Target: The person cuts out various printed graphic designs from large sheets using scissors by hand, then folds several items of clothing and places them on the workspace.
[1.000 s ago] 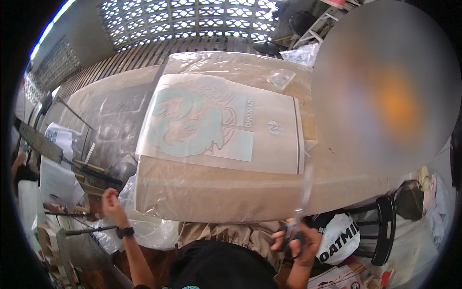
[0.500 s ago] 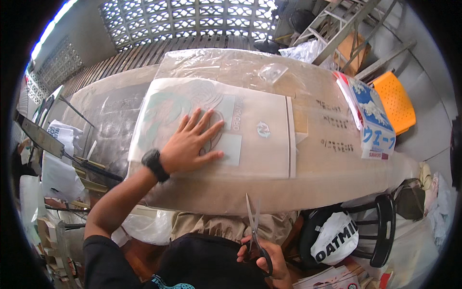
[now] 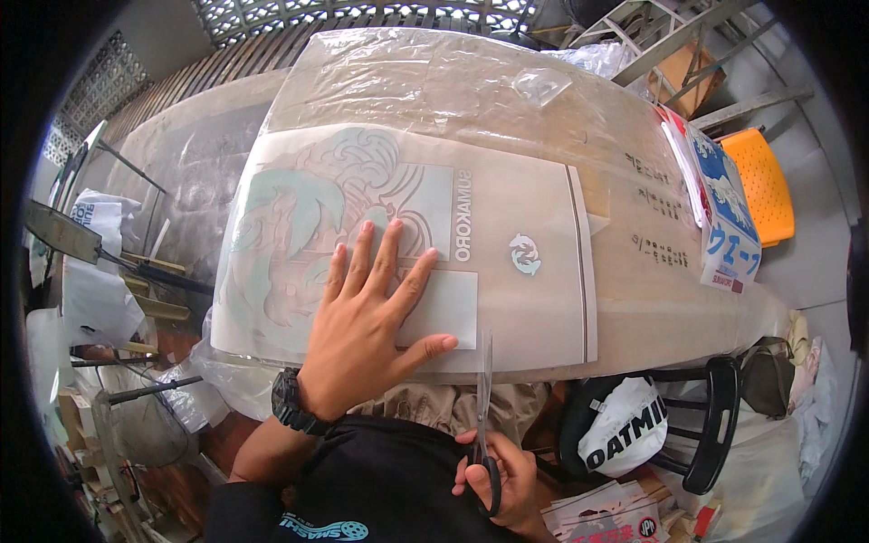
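Note:
A whitish translucent transfer sheet (image 3: 534, 204) with pale green and grey wave artwork lies on the plastic-covered table. My left hand (image 3: 367, 317), a black watch on its wrist, rests on the artwork with fingers spread. Beyond the table's near edge, my right hand (image 3: 511, 475) grips a pair of scissors (image 3: 483, 394) by the black handles. Their blades look nearly together and point away from me. The tips overlap the sheet's near edge in view; whether they touch it I cannot tell.
Printed blue-and-white bags (image 3: 720, 208) lie at the table's right end, beside an orange plastic seat (image 3: 760, 181). A black chair (image 3: 715, 425) with a white printed cloth stands at the near right. A ladder (image 3: 674, 45) leans at the back right. Long-handled tools (image 3: 63, 231) stick out at left.
The sheet has slid toward me, close to the table's near edge, with my left hand on it. The scissor blades have come together and risen to the sheet's edge. My view has tilted down.

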